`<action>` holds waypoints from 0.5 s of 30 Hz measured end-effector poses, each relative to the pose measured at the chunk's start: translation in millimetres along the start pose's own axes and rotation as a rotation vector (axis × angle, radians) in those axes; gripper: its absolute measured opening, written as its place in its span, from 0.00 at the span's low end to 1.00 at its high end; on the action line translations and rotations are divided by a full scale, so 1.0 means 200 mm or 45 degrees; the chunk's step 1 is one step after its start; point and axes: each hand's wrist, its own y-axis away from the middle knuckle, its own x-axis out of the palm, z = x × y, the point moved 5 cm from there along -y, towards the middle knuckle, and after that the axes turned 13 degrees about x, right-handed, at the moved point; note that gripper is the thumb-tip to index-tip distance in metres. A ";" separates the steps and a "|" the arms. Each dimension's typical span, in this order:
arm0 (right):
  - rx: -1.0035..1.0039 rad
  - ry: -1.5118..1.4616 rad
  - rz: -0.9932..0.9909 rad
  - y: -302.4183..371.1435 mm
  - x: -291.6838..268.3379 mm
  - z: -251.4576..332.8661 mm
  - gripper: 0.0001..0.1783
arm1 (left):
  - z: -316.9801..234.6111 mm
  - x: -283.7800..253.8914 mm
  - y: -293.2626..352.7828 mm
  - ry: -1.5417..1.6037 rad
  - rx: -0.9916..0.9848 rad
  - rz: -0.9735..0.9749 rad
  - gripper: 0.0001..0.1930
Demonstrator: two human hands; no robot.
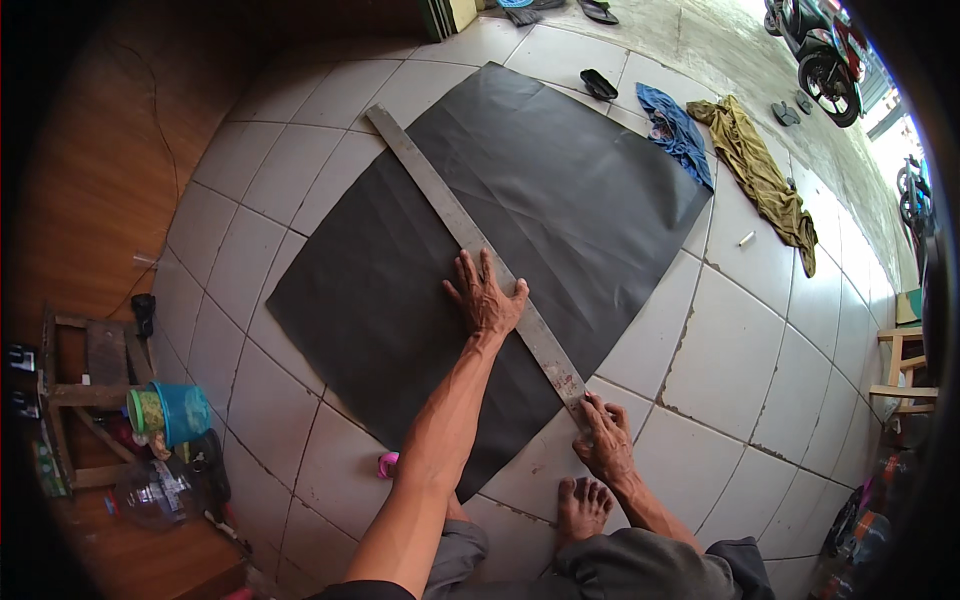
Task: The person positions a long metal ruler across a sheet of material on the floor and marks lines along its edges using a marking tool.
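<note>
A large black sheet, leather-like and slightly creased, lies flat on the tiled floor. Across it, from the far left to the near right, runs a long grey metal straightedge with worn, rust-coloured marks near its close end. My left hand presses down around the straightedge's middle, fingers spread over the metal and the sheet. At the near end, just past the sheet's edge, my right hand has its fingers curled around the straightedge; its fingertips are partly hidden. A small pink round object sits by my left forearm.
Blue cloth touches the sheet's far right corner, beside an olive cloth. A black sandal lies beyond the sheet. At left stand a wooden rack and a blue container. My bare foot is near my right hand.
</note>
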 end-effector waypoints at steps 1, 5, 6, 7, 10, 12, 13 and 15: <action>-0.002 0.000 -0.001 0.00 0.00 0.00 0.44 | 0.00 0.00 0.00 0.012 -0.005 0.017 0.48; 0.012 -0.032 0.014 -0.01 0.00 0.01 0.43 | 0.01 -0.01 0.00 -0.025 0.009 0.011 0.48; 0.013 -0.025 0.019 -0.01 0.00 0.01 0.43 | 0.01 -0.02 0.00 -0.014 0.001 0.029 0.48; 0.011 -0.025 0.019 -0.01 0.00 0.01 0.43 | 0.01 -0.02 0.00 -0.002 -0.008 0.047 0.48; 0.006 -0.042 0.016 -0.01 0.00 0.01 0.43 | 0.01 -0.05 -0.01 -0.031 0.008 0.083 0.46; -0.018 -0.041 0.002 -0.01 -0.01 0.02 0.43 | 0.02 -0.08 -0.02 -0.032 0.011 0.150 0.44; -0.025 -0.042 0.003 -0.01 -0.01 0.02 0.43 | 0.04 -0.10 -0.04 -0.034 0.014 0.214 0.42; -0.005 -0.028 0.019 -0.01 -0.02 0.02 0.43 | 0.05 -0.14 -0.07 -0.047 0.029 0.269 0.39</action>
